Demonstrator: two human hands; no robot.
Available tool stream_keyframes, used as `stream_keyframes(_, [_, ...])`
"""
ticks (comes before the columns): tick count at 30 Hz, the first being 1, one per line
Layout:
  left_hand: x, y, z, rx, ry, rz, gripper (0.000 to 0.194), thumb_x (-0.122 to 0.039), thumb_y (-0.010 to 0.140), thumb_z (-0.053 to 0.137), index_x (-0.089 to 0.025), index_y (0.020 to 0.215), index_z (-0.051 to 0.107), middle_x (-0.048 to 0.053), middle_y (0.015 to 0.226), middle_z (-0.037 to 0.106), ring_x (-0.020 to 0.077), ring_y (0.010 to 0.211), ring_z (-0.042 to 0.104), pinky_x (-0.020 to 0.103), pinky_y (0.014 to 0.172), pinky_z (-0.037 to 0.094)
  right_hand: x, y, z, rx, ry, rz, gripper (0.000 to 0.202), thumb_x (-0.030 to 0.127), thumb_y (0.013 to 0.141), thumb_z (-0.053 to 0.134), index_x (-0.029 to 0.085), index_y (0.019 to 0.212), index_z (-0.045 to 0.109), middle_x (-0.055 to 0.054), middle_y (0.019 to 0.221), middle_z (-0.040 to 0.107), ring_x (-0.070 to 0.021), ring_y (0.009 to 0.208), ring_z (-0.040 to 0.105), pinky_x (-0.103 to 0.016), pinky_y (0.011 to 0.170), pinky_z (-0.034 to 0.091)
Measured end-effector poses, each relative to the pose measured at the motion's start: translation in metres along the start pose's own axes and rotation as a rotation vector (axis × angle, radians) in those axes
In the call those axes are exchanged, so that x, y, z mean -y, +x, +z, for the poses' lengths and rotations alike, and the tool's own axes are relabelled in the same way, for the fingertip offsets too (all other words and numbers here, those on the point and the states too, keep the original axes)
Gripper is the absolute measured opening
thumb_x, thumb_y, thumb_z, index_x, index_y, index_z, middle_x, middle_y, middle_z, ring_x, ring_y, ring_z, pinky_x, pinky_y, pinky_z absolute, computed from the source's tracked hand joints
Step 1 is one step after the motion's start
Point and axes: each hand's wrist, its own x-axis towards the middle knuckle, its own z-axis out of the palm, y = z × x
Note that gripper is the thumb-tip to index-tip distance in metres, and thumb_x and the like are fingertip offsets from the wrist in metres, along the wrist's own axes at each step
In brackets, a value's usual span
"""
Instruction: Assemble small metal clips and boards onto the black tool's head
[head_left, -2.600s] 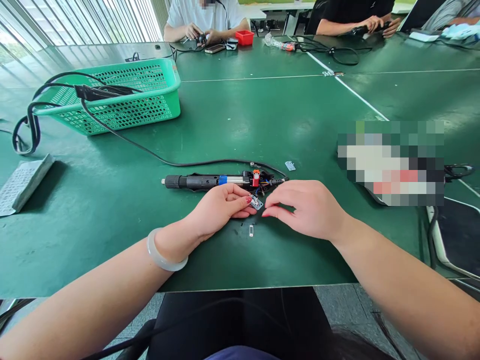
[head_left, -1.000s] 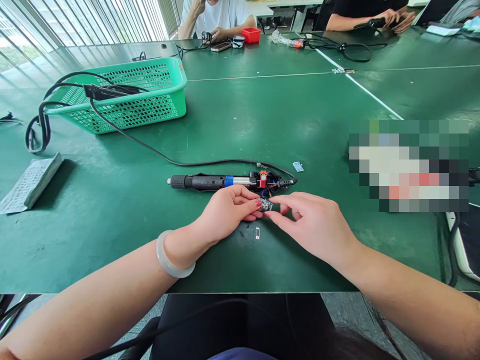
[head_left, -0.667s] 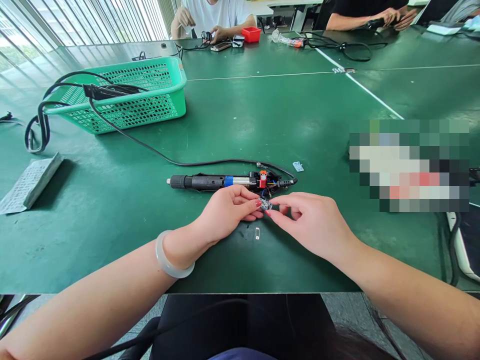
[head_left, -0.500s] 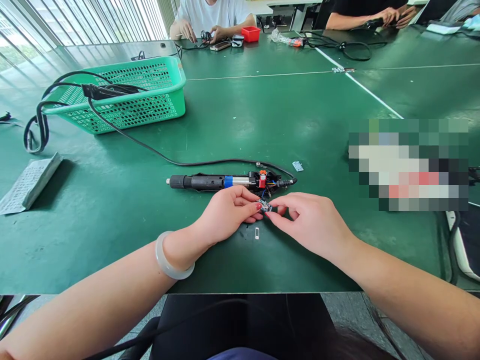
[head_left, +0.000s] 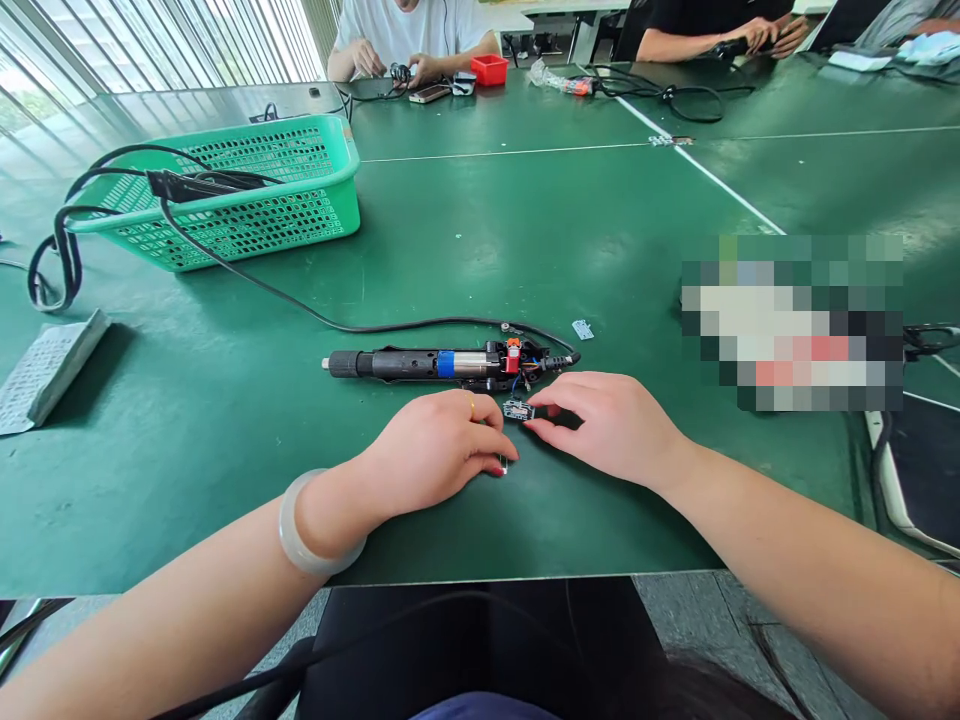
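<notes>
In the head view, my right hand (head_left: pixel 611 425) pinches the right end of a small circuit board (head_left: pixel 517 411) between thumb and fingers, just above the table. Blue wire runs from near the board up to an electric screwdriver (head_left: pixel 390 364), which lies on its side with its inner parts exposed and a red switch part (head_left: pixel 513 355) showing. My left hand (head_left: pixel 442 445) is lower and to the left, fingertips closed about a small white rectangular frame (head_left: pixel 504 464) at the tabletop. Fingers partly cover that frame.
A green plastic basket (head_left: pixel 330 205) holds black cable (head_left: pixel 360 328), one length reaching the screwdriver. A pale block (head_left: pixel 52 370) sits at left, a small light-blue piece (head_left: pixel 583 329) beyond my right hand. A blurred-out object (head_left: pixel 795 330) is at right. Two people work across the table.
My left hand has let go of the circuit board and moved down to the small white frame. The right hand keeps the board, now more visible. The view has shifted slightly.
</notes>
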Motion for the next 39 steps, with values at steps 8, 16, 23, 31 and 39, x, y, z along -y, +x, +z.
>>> stream_keyframes(8, [-0.003, 0.004, 0.009, 0.055, 0.059, 0.084, 0.02, -0.025, 0.09, 0.051, -0.022, 0.086, 0.071, 0.002, 0.088, 0.069, 0.0147, 0.081, 0.06, 0.025, 0.075, 0.044, 0.001, -0.001, 0.0, 0.004, 0.001, -0.005, 0.013, 0.029, 0.083, 0.063, 0.019, 0.085, 0.07, 0.0, 0.071, 0.067, -0.0137, 0.065, 0.061, -0.026, 0.061, 0.045])
stream_keyframes(16, [-0.018, -0.001, 0.008, 0.106, 0.208, 0.065, 0.03, -0.019, 0.094, 0.037, -0.017, 0.104, 0.065, 0.008, 0.084, 0.067, 0.0175, 0.078, 0.059, 0.027, 0.074, 0.046, 0.002, -0.001, -0.001, 0.001, 0.012, -0.013, 0.012, 0.028, 0.082, 0.064, 0.018, 0.086, 0.07, 0.0, 0.072, 0.067, -0.0137, 0.066, 0.061, -0.026, 0.06, 0.045])
stream_keyframes(23, [-0.009, -0.003, 0.01, 0.019, 0.148, -0.079, 0.026, -0.018, 0.091, 0.043, -0.021, 0.102, 0.066, 0.005, 0.094, 0.071, 0.0188, 0.084, 0.063, 0.03, 0.079, 0.048, 0.002, -0.001, -0.001, -0.011, -0.006, -0.02, 0.012, 0.028, 0.082, 0.064, 0.017, 0.085, 0.07, 0.0, 0.072, 0.067, -0.0137, 0.065, 0.061, -0.027, 0.06, 0.045])
stream_keyframes(31, [-0.007, 0.001, 0.008, -0.054, 0.143, -0.102, 0.021, -0.015, 0.087, 0.052, -0.022, 0.093, 0.071, -0.001, 0.089, 0.074, 0.0179, 0.08, 0.067, 0.029, 0.075, 0.051, 0.001, -0.001, 0.001, -0.02, 0.005, -0.025, 0.012, 0.028, 0.081, 0.065, 0.018, 0.085, 0.07, 0.0, 0.071, 0.067, -0.0135, 0.064, 0.061, -0.026, 0.059, 0.044])
stream_keyframes(39, [-0.007, 0.0, 0.01, -0.087, 0.23, -0.106, 0.016, -0.019, 0.085, 0.058, -0.022, 0.094, 0.071, 0.0, 0.078, 0.073, 0.0178, 0.071, 0.066, 0.028, 0.066, 0.051, 0.001, -0.002, 0.002, -0.018, 0.004, -0.035, 0.012, 0.027, 0.082, 0.064, 0.018, 0.085, 0.07, 0.001, 0.07, 0.066, -0.0135, 0.064, 0.061, -0.026, 0.059, 0.045])
